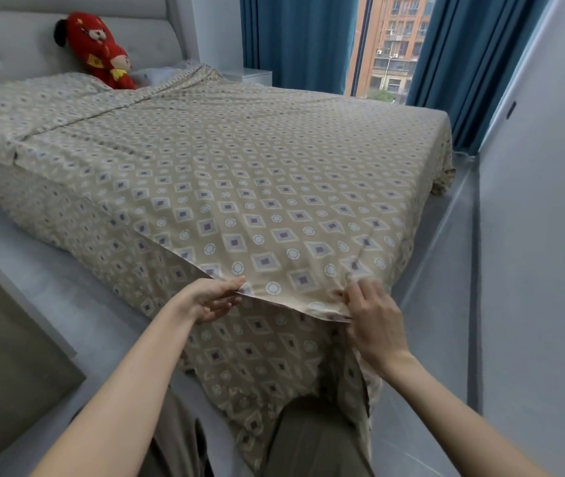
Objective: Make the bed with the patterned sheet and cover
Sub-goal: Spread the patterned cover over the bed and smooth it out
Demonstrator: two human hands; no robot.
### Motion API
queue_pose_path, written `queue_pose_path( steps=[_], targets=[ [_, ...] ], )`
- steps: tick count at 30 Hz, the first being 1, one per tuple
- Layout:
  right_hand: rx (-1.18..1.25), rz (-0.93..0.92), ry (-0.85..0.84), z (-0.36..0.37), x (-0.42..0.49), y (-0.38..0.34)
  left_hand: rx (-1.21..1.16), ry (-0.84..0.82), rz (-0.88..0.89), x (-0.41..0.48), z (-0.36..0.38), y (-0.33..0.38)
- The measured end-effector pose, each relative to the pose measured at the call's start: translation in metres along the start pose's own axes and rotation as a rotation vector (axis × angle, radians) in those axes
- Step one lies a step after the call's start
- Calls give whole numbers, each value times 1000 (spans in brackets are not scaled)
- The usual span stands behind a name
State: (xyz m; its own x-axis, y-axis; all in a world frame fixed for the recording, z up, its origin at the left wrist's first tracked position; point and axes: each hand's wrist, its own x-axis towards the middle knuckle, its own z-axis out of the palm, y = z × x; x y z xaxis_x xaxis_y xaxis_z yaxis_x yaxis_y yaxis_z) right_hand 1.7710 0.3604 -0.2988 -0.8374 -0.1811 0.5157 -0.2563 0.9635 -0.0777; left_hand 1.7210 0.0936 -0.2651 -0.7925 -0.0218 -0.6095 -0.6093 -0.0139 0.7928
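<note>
The fingers (229, 284) of my left hand (210, 299) pinched the near hem of the patterned cover (257, 187). My right hand (374, 321) gripped the same hem at lower centre-right, its fingertips bunched into the cloth. The cover lay spread flat across the middle of the frame. Its near hem was lifted off the patterned sheet (257, 356), which hung down over my trousered legs (312, 442) at the bottom edge. At upper left a red plush toy (98, 46) leaned against the grey headboard (5, 43), beside a pillow (157, 75). Blue curtains (294, 39) framed a window (398, 43) at the top. A pale wall (542, 201) stood close on the right, leaving only a narrow strip of floor (446, 304).
</note>
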Motion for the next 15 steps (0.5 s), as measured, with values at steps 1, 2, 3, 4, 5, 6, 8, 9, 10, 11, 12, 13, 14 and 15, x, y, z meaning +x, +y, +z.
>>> queue_pose_path(
  steps=[1,2,3,4,5,6,8,9,10,11,12,13,14,15],
  targets=[
    [13,34,33,-1,-2,7,0,-5,5,-1,0,0],
    [43,76,53,-3,-2,13,-3,-9,12,-1,0,0],
    [87,117,72,-5,-1,18,-11,-14,17,-2,0,0],
    [133,153,83,-7,1,22,-21,-19,21,-3,-1,0],
    [159,167,90,-9,4,26,-31,-25,25,-4,-1,0],
    [161,158,92,-12,7,29,-40,-29,31,-5,-1,1],
    [148,125,69,-21,15,31,-50,-30,53,-6,-2,1],
    [137,117,55,-25,22,31,-53,-27,63,-6,-2,0],
    [136,120,29,-29,29,29,-57,-25,74,-6,-3,0],
    [134,130,-3,-34,34,28,-60,-23,83,-6,-3,0],
    [121,133,-33,-36,37,26,-64,-21,88,-6,-4,0],
    [93,127,-57,-37,37,26,-60,-19,93,-7,-5,-1],
    [64,124,-75,-36,34,26,-46,-20,96,-8,-6,-1],
    [38,128,-93,-34,28,27,-22,-25,95,-9,-6,-1]
  ],
)
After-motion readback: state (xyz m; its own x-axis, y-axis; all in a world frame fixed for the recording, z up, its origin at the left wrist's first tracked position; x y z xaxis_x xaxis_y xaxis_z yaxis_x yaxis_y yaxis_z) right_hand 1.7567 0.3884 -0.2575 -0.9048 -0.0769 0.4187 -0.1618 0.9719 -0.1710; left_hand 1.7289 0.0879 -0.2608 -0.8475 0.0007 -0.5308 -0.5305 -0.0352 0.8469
